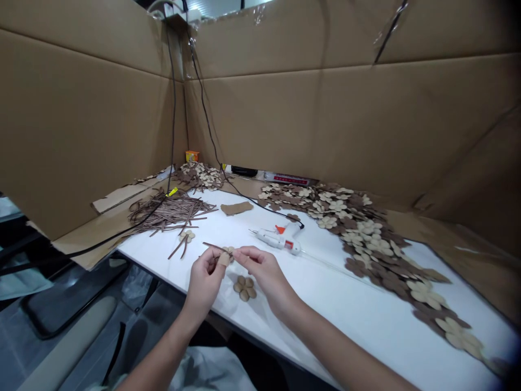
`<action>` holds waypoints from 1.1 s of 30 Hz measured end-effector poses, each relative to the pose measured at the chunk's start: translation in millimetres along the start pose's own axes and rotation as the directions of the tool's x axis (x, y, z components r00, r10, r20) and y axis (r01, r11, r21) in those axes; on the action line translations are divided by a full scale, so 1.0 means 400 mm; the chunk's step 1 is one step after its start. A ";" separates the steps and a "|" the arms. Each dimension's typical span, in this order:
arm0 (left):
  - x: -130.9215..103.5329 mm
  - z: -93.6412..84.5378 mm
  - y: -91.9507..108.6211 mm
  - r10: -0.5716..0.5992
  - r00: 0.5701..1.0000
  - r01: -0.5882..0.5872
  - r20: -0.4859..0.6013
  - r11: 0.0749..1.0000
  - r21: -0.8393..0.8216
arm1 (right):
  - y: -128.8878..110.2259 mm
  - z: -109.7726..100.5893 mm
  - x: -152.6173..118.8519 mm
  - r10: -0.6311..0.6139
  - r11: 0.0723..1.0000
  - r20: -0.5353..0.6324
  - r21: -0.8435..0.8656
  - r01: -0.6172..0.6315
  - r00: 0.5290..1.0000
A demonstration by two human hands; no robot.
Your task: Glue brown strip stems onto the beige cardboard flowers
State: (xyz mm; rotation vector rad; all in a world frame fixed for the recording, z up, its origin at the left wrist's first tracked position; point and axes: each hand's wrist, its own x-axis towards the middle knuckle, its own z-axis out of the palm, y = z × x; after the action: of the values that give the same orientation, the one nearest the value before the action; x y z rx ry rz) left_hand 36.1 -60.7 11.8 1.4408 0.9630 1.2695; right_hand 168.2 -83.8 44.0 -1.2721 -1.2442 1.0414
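Observation:
My left hand (pixel 205 277) is closed, thumb against fingers, around a thin brown leather-like strip (pixel 211 246) whose end sticks out to the upper left. A small beige flower cutout (pixel 230 257) shows between the two hands, partly hidden by the fingertips. My right hand (pixel 262 269) pinches at this flower and the strip; which of the two its fingertips grip is hard to make out. Just below the hands, a tan flower with rounded petals (pixel 245 288) lies on the white table (pixel 309 309). A beige flower with brown strips attached (pixel 187 237) rests to the left.
A white glue gun (pixel 279 240) lies beyond my hands, its black cable (pixel 260 206) running back left. Brown strips (pixel 166 212) are heaped at left. Beige and brown flower cutouts (pixel 366 239) spread along the right. Cardboard walls (pixel 325 119) enclose the table; a cardboard scrap (pixel 236 208) lies mid-table.

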 end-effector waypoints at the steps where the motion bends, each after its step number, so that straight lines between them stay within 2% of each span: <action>1: -0.002 -0.006 0.001 -0.014 1.000 0.013 0.027 1.000 0.011 | 0.001 -0.019 0.001 -0.039 0.999 0.025 -0.035 0.040 0.999; 3: -0.005 -0.017 0.000 -0.052 0.994 0.048 0.100 0.998 0.036 | 0.007 -0.067 -0.002 -0.138 0.975 0.129 -0.156 0.157 0.982; 5: -0.004 -0.025 -0.002 -0.089 0.979 0.079 0.181 0.995 0.064 | 0.020 -0.116 -0.011 -0.200 0.885 0.313 -0.349 0.309 0.928; 7: -0.001 -0.027 -0.005 -0.116 0.960 0.095 0.253 0.991 0.093 | 0.037 -0.151 -0.022 -0.173 0.755 0.452 -0.509 0.412 0.875; 9: 0.004 -0.026 -0.010 -0.138 0.936 0.105 0.324 0.988 0.117 | 0.050 -0.164 -0.029 -0.140 0.637 0.500 -0.615 0.464 0.855; 12: 0.018 -0.027 -0.018 -0.171 0.894 0.122 0.414 0.982 0.142 | 0.055 -0.156 -0.029 -0.135 0.527 0.517 -0.684 0.503 0.845; 17: 0.064 -0.050 -0.022 -0.226 0.814 0.092 0.535 0.960 0.265 | 0.046 -0.146 -0.016 -0.119 0.509 0.511 -0.705 0.494 0.851; 20: 0.088 -0.055 -0.017 -0.266 0.775 0.054 0.574 0.932 0.359 | 0.049 -0.153 -0.009 -0.112 0.502 0.541 -0.693 0.517 0.834; 24: 0.090 -0.043 -0.008 -0.291 0.780 0.064 0.554 0.918 0.392 | 0.065 -0.159 -0.001 -0.164 0.488 0.562 -0.668 0.562 0.811; 28: 0.081 -0.031 -0.013 -0.393 0.779 0.183 0.488 0.888 0.422 | 0.090 -0.163 -0.002 -0.329 0.485 0.523 -0.620 0.616 0.786; 30: 0.081 -0.030 -0.022 -0.403 0.788 0.197 0.466 0.882 0.429 | 0.099 -0.166 -0.005 -0.429 0.447 0.510 -0.598 0.666 0.745; 33: 0.083 -0.030 -0.035 -0.379 0.806 0.179 0.456 0.889 0.422 | 0.103 -0.170 -0.010 -0.513 0.291 0.557 -0.603 0.743 0.653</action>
State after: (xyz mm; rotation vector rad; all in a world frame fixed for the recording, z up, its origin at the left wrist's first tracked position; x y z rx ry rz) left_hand 29.5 -23.8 6.0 1.7244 1.0062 0.4315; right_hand 239.5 -91.4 9.3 -1.0397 -2.3609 -0.0584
